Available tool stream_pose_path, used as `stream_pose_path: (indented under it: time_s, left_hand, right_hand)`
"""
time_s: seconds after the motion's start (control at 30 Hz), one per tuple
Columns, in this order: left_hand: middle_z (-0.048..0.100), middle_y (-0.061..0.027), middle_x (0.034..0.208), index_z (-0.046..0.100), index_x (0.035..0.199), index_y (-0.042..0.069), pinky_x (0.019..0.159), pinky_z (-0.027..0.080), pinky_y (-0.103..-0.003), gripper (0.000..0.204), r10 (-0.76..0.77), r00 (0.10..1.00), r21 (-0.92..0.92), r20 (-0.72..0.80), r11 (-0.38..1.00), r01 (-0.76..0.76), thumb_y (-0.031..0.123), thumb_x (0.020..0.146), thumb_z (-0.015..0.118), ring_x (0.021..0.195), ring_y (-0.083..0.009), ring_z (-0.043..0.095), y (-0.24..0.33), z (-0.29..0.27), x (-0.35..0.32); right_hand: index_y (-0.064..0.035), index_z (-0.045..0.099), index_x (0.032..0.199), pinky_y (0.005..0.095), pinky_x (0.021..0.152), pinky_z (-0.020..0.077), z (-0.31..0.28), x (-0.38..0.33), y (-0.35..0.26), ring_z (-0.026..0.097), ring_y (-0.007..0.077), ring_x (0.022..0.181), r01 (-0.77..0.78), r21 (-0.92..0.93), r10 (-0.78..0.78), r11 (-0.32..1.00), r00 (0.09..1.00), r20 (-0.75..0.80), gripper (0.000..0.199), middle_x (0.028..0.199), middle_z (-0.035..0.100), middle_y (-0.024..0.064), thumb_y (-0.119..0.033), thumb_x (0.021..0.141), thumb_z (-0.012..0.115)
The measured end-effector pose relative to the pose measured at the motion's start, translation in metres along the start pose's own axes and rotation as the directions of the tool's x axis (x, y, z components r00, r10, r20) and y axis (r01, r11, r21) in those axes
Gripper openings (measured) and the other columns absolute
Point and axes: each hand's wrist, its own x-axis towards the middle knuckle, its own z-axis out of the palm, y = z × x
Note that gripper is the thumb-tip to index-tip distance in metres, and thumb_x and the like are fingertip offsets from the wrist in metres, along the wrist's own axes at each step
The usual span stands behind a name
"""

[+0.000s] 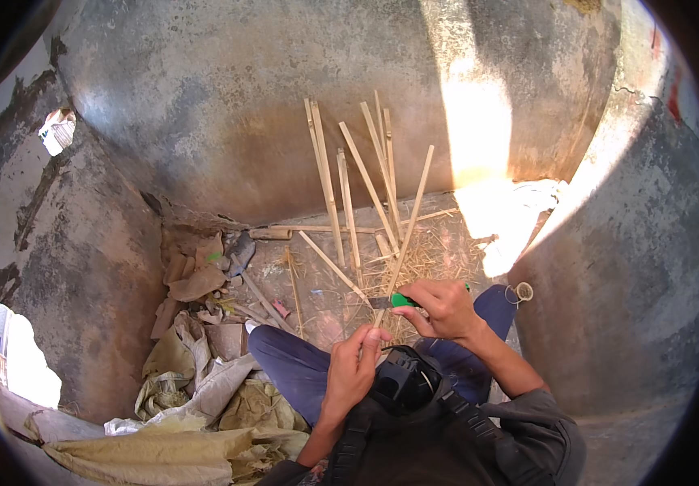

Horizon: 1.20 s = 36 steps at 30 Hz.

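My right hand [445, 309] is closed around the green handle of a knife [400, 300], its dark blade pointing left. Pinched between the thumb and fingers of my left hand [353, 368] is a thin bamboo strip [379, 319], right below the blade. Blade and strip meet just above my left fingertips. From there one long pale length [414, 202] rises to the upper right and a shorter one [329, 260] slants to the upper left. I cannot tell whether both belong to the held strip.
Several bamboo strips [344, 194] lean against the stained wall [268, 97] ahead. Shavings [439, 259] litter the floor beneath them. Crumpled sacks [155, 454] and dry debris [196, 275] lie to the left. A small ring-shaped roll [520, 293] is by my right knee.
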Motion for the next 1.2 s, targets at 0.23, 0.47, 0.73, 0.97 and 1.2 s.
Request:
stream_pose_path:
  time_s: [0.23, 0.47, 0.73, 0.97, 1.2]
  left_hand:
    - [0.053, -0.0042, 0.062, 0.07, 0.103, 0.001, 0.055, 0.041, -0.033, 0.028, -0.062, 0.997, 0.048, 0.051, 0.997, 0.059, 0.022, 0.114, 0.054, 0.057, -0.0108, 0.051, -0.003, -0.005, -0.012]
    - [0.057, 0.0002, 0.067, 0.07, 0.101, -0.002, 0.057, 0.038, -0.026, 0.029, -0.089, 0.991, -0.036, 0.103, 0.995, 0.093, 0.017, 0.114, 0.052, 0.062, -0.0056, 0.049, -0.023, -0.006, -0.029]
    - [0.063, -0.004, 0.068, 0.074, 0.111, -0.002, 0.06, 0.046, -0.029, 0.024, -0.019, 1.0, -0.025, 0.009, 1.0, 0.019, 0.017, 0.112, 0.058, 0.063, -0.0093, 0.059, -0.01, -0.004, -0.001]
    - [0.067, -0.0065, 0.069, 0.075, 0.112, 0.001, 0.061, 0.05, -0.032, 0.02, 0.023, 1.0, 0.012, -0.016, 1.0, -0.022, 0.016, 0.111, 0.062, 0.065, -0.0128, 0.066, 0.002, 0.002, 0.004]
    - [0.065, -0.0057, 0.068, 0.076, 0.112, 0.001, 0.058, 0.047, -0.031, 0.022, 0.011, 1.0, 0.015, -0.004, 1.0, -0.011, 0.018, 0.112, 0.061, 0.063, -0.0114, 0.063, 0.008, 0.002, 0.002]
  right_hand:
    - [-0.0068, 0.077, 0.107, 0.0363, 0.054, 0.0531, -0.007, 0.0, 0.05, 0.071, 0.0214, 0.062, -0.193, -0.112, 0.175, 0.975, 0.972, -0.157, 0.026, 0.081, 0.074, 0.0081, -0.032, 0.104, 0.072]
    - [0.0024, 0.069, 0.108, 0.0361, 0.056, 0.0435, -0.069, 0.022, 0.097, 0.058, 0.021, 0.056, -0.436, 0.054, 0.423, 0.899, 0.826, -0.372, 0.027, 0.066, 0.059, 0.0111, -0.023, 0.112, 0.06]
    - [-0.0053, 0.073, 0.104, 0.0387, 0.06, 0.0558, 0.0, -0.012, 0.021, 0.072, 0.0291, 0.068, -0.07, 0.069, 0.075, 0.995, 0.995, -0.066, 0.025, 0.085, 0.072, 0.0103, -0.03, 0.1, 0.076]
    - [-0.0078, 0.074, 0.104, 0.0377, 0.059, 0.0561, 0.014, -0.013, -0.002, 0.072, 0.027, 0.068, 0.014, 0.07, -0.012, 0.997, 1.0, -0.025, 0.027, 0.084, 0.072, 0.0067, -0.033, 0.096, 0.079]
    - [-0.0089, 0.075, 0.102, 0.037, 0.058, 0.0561, 0.007, -0.011, -0.008, 0.072, 0.0261, 0.067, 0.024, 0.062, -0.024, 0.998, 1.0, -0.001, 0.027, 0.083, 0.072, 0.0056, -0.035, 0.096, 0.079]
